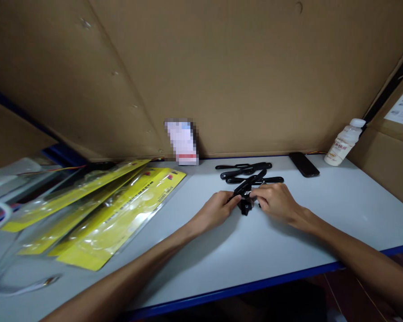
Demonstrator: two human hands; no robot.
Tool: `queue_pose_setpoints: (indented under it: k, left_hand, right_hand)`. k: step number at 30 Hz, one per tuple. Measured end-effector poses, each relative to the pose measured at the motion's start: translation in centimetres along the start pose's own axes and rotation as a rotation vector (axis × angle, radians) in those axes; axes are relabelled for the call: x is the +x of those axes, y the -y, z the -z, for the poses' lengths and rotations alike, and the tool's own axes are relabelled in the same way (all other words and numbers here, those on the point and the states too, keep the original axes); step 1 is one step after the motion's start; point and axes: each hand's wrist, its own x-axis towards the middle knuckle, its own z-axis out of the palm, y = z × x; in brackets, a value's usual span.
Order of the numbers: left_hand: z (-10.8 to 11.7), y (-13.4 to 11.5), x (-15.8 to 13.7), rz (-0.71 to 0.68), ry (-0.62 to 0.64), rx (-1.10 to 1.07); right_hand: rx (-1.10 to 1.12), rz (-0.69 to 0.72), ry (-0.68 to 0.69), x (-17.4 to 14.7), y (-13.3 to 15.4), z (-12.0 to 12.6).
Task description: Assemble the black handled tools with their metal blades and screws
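Observation:
My left hand [220, 206] is closed, thumb and fingers pinching a black bracket-like part [246, 207] with a long slim arm and a short tab that has a hole in it. From the other side my right hand [277, 201] is closed at the same part, its fingertips pressed together beside a small shiny bit [247, 192]. Whatever lies inside those right fingertips is hidden. Just beyond both hands, several long black slotted pieces [245, 170] lie loosely crossed on the table.
Yellow-backed clear blister packs [121, 219] overlap on the left of the grey table [201, 273], near a white cable [27, 288]. A blurred-out phone [183, 141] leans on the cardboard wall [238, 80]. A dark phone [304, 164] and a bottle [344, 143] stand back right.

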Motion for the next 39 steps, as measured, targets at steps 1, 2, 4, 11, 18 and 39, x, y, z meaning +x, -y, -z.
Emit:
queue_pose_setpoints:
  k: [1,2,4,11,18,39]
  left_hand:
    - [0.0,0.0,0.0,-0.001,0.001,0.000]
    - [0.0,0.0,0.0,-0.004,0.001,0.001]
    - [0.0,0.0,0.0,-0.012,0.002,0.004]
    - [0.0,-0.6,-0.2,-0.037,-0.026,0.135]
    - [-0.5,-0.3,-0.4,-0.110,-0.082,0.380]
    - [-0.1,-0.6,-0.2,-0.069,-0.037,0.374]
  right_hand:
    - [-0.012,-0.025,-0.008,0.0,0.1,0.1]
    - [-0.017,-0.038,-0.017,0.1,0.2,0.2]
    - [-0.002,-0.018,-0.029,0.1,0.5,0.3]
    - [0.014,0.015,-0.013,0.0,1.0,-0.4]
    - [-0.037,0.056,0.004,0.0,0.4,-1.1]
    - [-0.079,0.011,0.112,0.2,-0.9,0.8]
